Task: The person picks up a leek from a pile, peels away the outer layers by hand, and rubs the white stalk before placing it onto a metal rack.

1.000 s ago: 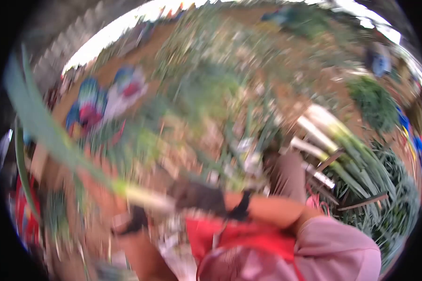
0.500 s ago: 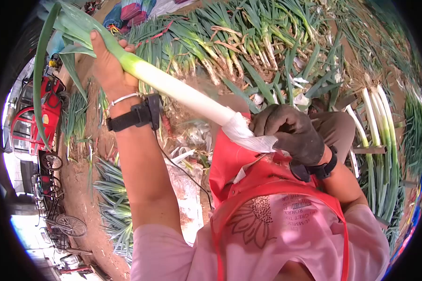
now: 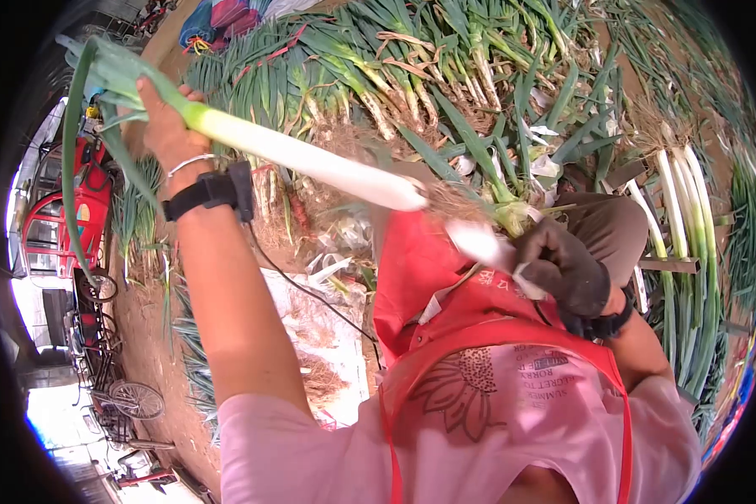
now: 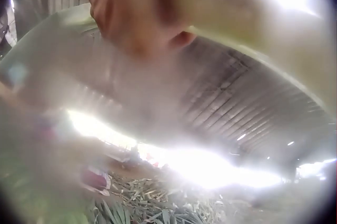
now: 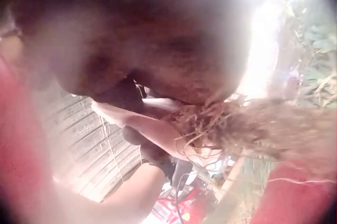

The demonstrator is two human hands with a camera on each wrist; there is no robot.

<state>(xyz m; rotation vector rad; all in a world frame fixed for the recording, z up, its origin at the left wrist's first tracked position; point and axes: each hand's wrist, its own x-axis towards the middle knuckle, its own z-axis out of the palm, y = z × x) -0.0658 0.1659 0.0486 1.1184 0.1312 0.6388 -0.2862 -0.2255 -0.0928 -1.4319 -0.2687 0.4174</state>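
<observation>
In the head view, my bare left hand (image 3: 172, 126) grips a long leek (image 3: 302, 161) where its white shaft turns green. The leaves hang past the hand at upper left, and the white root end with brown stringy roots (image 3: 455, 206) lies over the red apron. My right hand (image 3: 567, 270), in a dark glove, pinches a blurred white strip of leek skin (image 3: 476, 241) a short way from the root end. The right wrist view shows the glove (image 5: 158, 39) large and dark above a pale strip and the roots.
Rows of untrimmed leeks (image 3: 395, 76) lie on the ground ahead. Cleaned leeks (image 3: 685, 202) rest on a metal rack at right. A white sheet (image 3: 311, 336) with root scraps lies below my left arm. A cable (image 3: 302, 290) runs from the left wrist. A red vehicle (image 3: 67, 202) stands at far left.
My right hand has moved away from the leek's root end, down and to the right, with the skin strip pulled off the shaft. The left hand shifted slightly left with the leek.
</observation>
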